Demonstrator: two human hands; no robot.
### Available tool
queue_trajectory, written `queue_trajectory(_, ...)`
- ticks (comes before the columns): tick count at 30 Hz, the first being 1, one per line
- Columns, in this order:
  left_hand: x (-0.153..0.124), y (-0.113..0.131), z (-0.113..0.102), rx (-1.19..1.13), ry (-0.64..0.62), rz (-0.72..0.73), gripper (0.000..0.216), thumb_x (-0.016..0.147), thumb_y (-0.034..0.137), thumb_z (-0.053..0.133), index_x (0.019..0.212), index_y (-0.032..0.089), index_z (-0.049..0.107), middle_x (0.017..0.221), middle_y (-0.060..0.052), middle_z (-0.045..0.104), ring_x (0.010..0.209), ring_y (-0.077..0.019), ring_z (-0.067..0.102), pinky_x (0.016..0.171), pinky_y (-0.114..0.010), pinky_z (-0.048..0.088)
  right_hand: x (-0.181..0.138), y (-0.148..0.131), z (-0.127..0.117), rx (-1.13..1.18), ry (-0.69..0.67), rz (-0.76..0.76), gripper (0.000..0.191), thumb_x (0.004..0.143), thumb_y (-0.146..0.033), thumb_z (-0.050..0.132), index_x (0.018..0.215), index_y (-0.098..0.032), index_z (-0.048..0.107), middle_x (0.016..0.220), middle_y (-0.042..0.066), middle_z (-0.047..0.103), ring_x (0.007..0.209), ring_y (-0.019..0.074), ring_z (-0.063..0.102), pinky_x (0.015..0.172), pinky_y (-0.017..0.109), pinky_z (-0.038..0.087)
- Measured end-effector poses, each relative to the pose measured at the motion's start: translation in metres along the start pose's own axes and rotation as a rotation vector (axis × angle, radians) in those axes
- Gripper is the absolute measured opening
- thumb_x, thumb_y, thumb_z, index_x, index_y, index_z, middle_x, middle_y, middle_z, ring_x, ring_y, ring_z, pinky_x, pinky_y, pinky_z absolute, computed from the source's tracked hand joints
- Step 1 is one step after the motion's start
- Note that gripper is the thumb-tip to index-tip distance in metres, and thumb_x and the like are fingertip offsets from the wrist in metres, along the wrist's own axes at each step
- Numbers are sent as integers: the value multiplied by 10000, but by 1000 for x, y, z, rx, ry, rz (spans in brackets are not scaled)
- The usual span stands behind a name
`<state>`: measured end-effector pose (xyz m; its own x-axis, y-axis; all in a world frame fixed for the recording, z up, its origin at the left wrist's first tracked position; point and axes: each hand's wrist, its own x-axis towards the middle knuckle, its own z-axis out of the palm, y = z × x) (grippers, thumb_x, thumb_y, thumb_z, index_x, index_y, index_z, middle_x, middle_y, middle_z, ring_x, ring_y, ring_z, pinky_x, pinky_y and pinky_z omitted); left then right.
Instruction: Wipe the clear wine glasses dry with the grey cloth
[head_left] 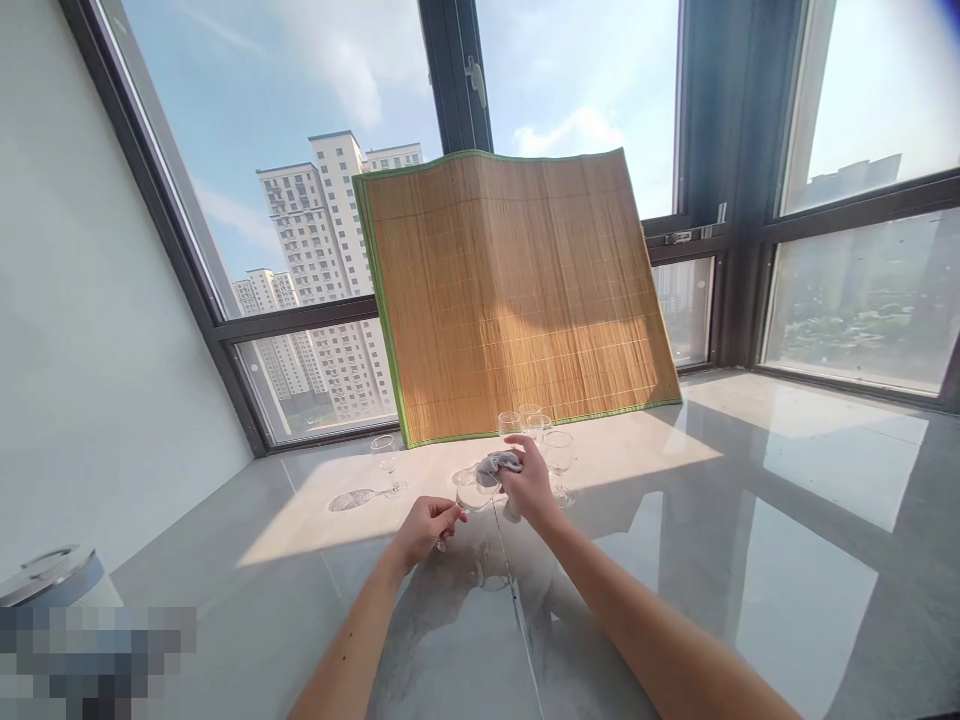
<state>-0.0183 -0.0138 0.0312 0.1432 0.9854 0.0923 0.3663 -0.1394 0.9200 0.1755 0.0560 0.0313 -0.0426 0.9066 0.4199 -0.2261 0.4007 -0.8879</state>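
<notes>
My left hand (429, 527) pinches a clear stemmed glass (472, 494) near its stem, and the glass is tilted with its bowl to the right. A grey cloth (498, 466) is bunched in the fingers of my right hand (531, 482), which presses it at the bowl's rim. To the left stands another stemmed glass (385, 466) in the sunlight, casting a shadow. Just past my right hand is one more stemmed glass (559, 457). Behind it, several clear glasses (510, 424) are grouped, partly hidden by my hand.
A bamboo mat (517, 280) with green edging leans against the dark window frame (300, 323). All this stands on a glossy tiled ledge (645, 620). At the lower left is a lidded container (56, 580), partly blurred out. A white wall (112, 300) bounds the left side.
</notes>
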Motion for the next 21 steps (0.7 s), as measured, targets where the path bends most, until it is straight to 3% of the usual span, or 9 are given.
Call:
queue_trajectory(6, -5, 8, 15, -163, -18, 36, 461, 811, 612, 577, 696, 166, 603, 555, 27, 472, 580, -112, 478, 710, -294, 462, 1, -5, -6, -68, 190, -22, 438, 667, -239, 570, 1094, -232, 472, 832, 0, 635, 590, 133, 543, 504, 250, 464)
queue_trajectory(8, -4, 12, 20, -237, 45, 76, 455, 817, 606, 575, 693, 168, 590, 655, -9, 543, 661, -126, 526, 755, -303, 476, 1, -7, -7, -118, 224, -27, 428, 648, -214, 564, 1067, -230, 481, 770, -21, 608, 597, 133, 532, 518, 242, 444)
queue_trajectory(11, -2, 15, 22, -319, 234, 152, 415, 802, 574, 619, 750, 163, 627, 823, -46, 613, 796, -148, 563, 736, -268, 464, -5, -4, 3, -119, 126, 29, 444, 602, -172, 547, 1037, -231, 481, 700, -43, 576, 606, 140, 531, 512, 234, 429)
queue_trajectory(15, 1, 16, 18, -343, 405, 177, 407, 750, 558, 689, 791, 155, 644, 710, -5, 595, 682, -123, 526, 639, -241, 428, -24, -2, 26, 31, -162, 263, 529, 547, -146, 558, 1056, -249, 456, 731, -48, 576, 539, 143, 551, 443, 254, 455)
queue_trajectory(18, 3, 14, 15, -361, 487, 165, 414, 732, 555, 709, 718, 158, 594, 623, 37, 527, 593, -87, 456, 580, -221, 388, -32, -9, 33, 67, -188, 387, 529, 535, -130, 577, 1038, -249, 461, 741, -45, 573, 510, 137, 562, 432, 264, 472)
queue_trajectory(21, 5, 10, 12, -397, 594, 179, 426, 718, 545, 724, 660, 162, 548, 634, 42, 518, 596, -73, 437, 620, -221, 407, -31, -19, 29, 88, -168, 514, 506, 569, -150, 605, 1046, -239, 460, 697, -42, 582, 455, 128, 545, 415, 256, 443)
